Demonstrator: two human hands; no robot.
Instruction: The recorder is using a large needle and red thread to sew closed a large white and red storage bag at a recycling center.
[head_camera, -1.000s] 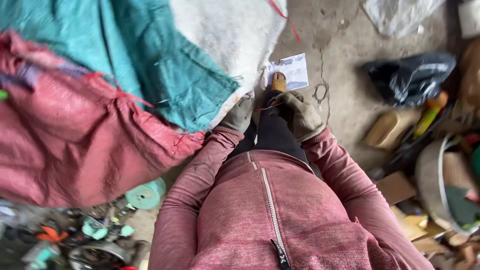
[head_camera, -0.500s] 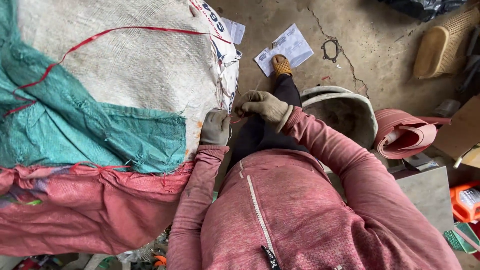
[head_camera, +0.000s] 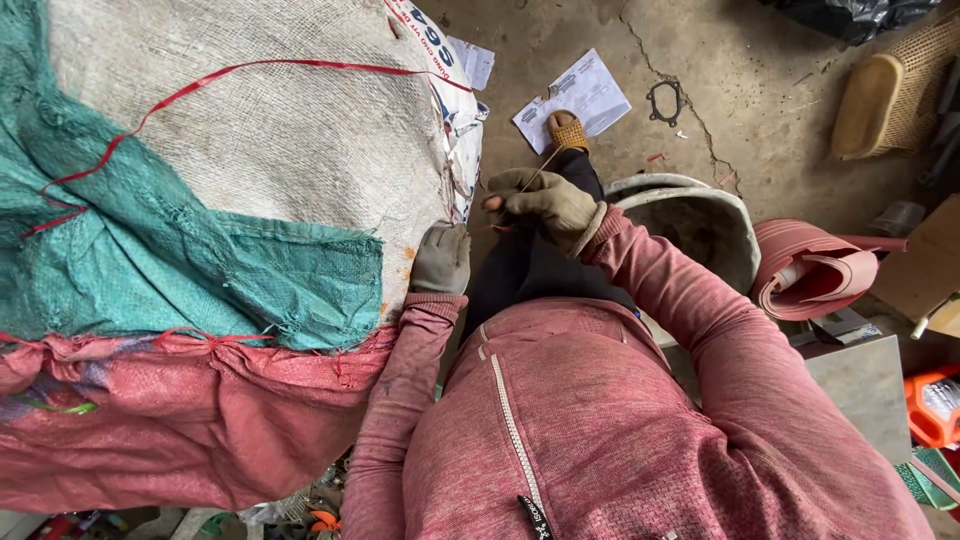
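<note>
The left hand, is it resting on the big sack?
Yes, the gloved left hand presses against the side of the big sack, beside the red string.

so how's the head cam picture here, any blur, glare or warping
Head view: soft, even daylight with no glare or hard shadows; the left hand, right hand and white woven sack are sharp; the wide lens bows the edges, stretching the pink sleeves and the sack toward the frame borders.
</note>
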